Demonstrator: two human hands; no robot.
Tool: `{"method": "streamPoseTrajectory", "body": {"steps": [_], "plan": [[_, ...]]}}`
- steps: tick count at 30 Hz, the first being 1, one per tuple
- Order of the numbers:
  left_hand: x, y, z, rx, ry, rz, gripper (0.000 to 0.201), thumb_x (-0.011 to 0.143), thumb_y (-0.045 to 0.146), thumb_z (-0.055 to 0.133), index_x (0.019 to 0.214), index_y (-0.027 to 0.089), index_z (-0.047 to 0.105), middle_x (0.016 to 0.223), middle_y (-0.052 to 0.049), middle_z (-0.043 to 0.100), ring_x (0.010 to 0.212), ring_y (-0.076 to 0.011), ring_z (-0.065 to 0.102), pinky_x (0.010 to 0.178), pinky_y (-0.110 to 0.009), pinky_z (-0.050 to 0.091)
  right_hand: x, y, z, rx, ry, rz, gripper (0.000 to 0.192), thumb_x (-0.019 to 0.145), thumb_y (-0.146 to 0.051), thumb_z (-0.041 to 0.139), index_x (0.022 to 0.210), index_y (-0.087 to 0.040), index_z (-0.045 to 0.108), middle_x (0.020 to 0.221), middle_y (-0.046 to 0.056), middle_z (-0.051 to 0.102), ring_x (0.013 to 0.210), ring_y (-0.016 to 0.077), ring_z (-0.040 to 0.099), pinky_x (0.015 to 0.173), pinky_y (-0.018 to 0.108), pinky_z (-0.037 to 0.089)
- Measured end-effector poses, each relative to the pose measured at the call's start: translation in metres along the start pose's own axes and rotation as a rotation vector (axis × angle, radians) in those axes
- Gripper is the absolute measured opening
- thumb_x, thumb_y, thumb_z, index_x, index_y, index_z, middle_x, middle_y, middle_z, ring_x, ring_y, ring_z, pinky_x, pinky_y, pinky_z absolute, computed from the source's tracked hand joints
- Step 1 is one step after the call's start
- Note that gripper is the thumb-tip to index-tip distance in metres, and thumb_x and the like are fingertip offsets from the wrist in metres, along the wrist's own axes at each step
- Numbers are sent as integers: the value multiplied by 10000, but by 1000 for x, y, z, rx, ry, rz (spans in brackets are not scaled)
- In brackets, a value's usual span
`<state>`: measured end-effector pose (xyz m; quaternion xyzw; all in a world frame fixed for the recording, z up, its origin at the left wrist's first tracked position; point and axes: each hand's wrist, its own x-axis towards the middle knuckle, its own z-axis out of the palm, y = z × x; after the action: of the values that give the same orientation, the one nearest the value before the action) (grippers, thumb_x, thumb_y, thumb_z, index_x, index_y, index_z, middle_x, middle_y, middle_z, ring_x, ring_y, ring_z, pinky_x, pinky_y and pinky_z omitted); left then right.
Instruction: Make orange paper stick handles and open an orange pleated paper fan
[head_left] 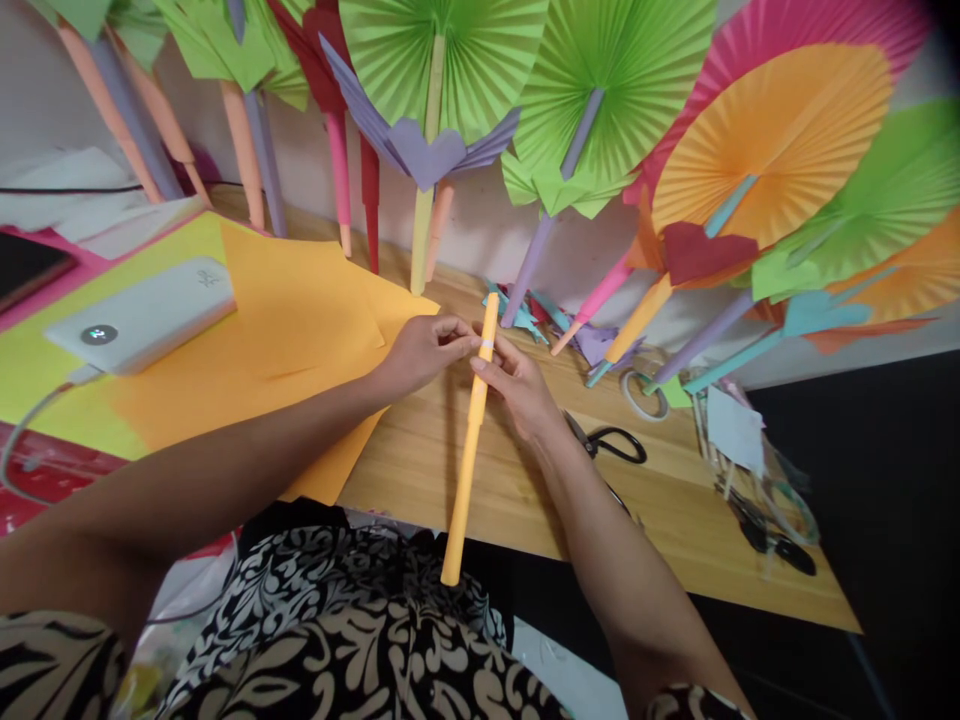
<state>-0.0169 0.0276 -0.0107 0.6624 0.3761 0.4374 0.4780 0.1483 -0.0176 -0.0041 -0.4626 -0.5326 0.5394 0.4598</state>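
Note:
A rolled orange paper tube [469,450] stands slanted above the table's front edge, its lower end reaching over the patterned clothing. Toward its top runs a narrow whitish band, which looks like tape. My right hand [519,388] grips the tube from the right, thumb across its front and fingers behind. From the left, my left hand [424,352] meets the tube beside the band, thumb and fingertips pinched together. Whatever those fingertips hold is too small to make out. Orange paper sheets [300,310] lie under and beside my left forearm.
Black-handled scissors [616,444] and a tape roll [643,395] lie right of my hands. A white power bank [142,315] with a cable rests on the papers. Several folded paper fans [611,100] on coloured tubes lean on the wall. Small tools [757,520] sit at the table's right end.

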Motion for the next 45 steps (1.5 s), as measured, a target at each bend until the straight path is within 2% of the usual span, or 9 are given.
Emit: {"method": "streamPoseTrajectory", "body": {"steps": [6, 9, 14, 18, 21, 27, 32, 38, 45], "plan": [[-1, 1, 1, 19, -3, -24, 161, 830, 288, 618, 742, 159, 657, 696, 12, 628, 643, -105, 526, 626, -247, 395, -1, -4, 2, -22, -18, -18, 503, 734, -479, 814, 1175, -258, 712, 1050, 31, 725, 1153, 249, 599, 907, 345, 511], [0, 0, 2, -3, -6, -28, 129, 818, 275, 622, 755, 165, 647, 701, 15, 635, 638, -102, 528, 617, -239, 396, -1, -5, 3, -25, -32, -18, 525, 749, -478, 801, 1211, -250, 699, 1029, 32, 732, 1153, 252, 605, 927, 356, 508], [2, -5, 1, -52, -17, -46, 121, 795, 277, 635, 762, 161, 647, 721, 11, 634, 649, -103, 528, 626, -244, 389, -1, -3, 2, 0, -16, -2, 463, 748, -437, 817, 1164, -259, 721, 1027, 13, 714, 1009, 208, 615, 837, 313, 503], [2, -5, 0, -126, -30, -78, 98, 780, 245, 640, 726, 164, 628, 661, 28, 573, 601, -91, 478, 580, -241, 343, -1, -2, 2, 12, -10, 33, 472, 734, -430, 820, 1161, -255, 723, 918, -3, 672, 836, 174, 578, 724, 287, 474], [1, 1, 1, -199, -40, -137, 92, 779, 186, 623, 692, 168, 597, 590, 45, 517, 541, -79, 428, 539, -238, 308, -1, 0, 1, 29, -20, 60, 446, 731, -433, 821, 1127, -248, 731, 849, -8, 639, 780, 163, 559, 686, 279, 457], [1, 11, 1, -301, -35, -232, 146, 791, 90, 584, 665, 161, 573, 535, 49, 495, 499, -66, 415, 523, -229, 298, 1, 2, -2, 136, -62, 86, 397, 744, -403, 833, 1102, -259, 738, 919, -2, 678, 800, 146, 596, 706, 263, 466], [1, 11, 0, -360, -34, -262, 191, 820, 79, 563, 648, 162, 556, 523, 47, 485, 484, -61, 412, 512, -232, 269, 1, 3, -5, 159, -51, 145, 483, 727, -433, 847, 1160, -261, 719, 814, -12, 695, 734, 145, 605, 636, 254, 449], [1, 7, -1, -443, -33, -276, 166, 830, 109, 596, 676, 166, 570, 537, 43, 494, 490, -65, 440, 523, -243, 281, 1, 2, -6, 164, -42, 149, 512, 728, -434, 846, 1191, -260, 715, 834, 1, 745, 722, 149, 631, 616, 255, 437], [1, 5, -1, -468, -37, -260, 158, 833, 174, 619, 683, 170, 567, 548, 40, 506, 484, -65, 422, 525, -247, 292, 1, 2, -6, 159, -9, 159, 568, 714, -437, 851, 1234, -262, 707, 854, 16, 770, 740, 172, 662, 638, 281, 480]]}}
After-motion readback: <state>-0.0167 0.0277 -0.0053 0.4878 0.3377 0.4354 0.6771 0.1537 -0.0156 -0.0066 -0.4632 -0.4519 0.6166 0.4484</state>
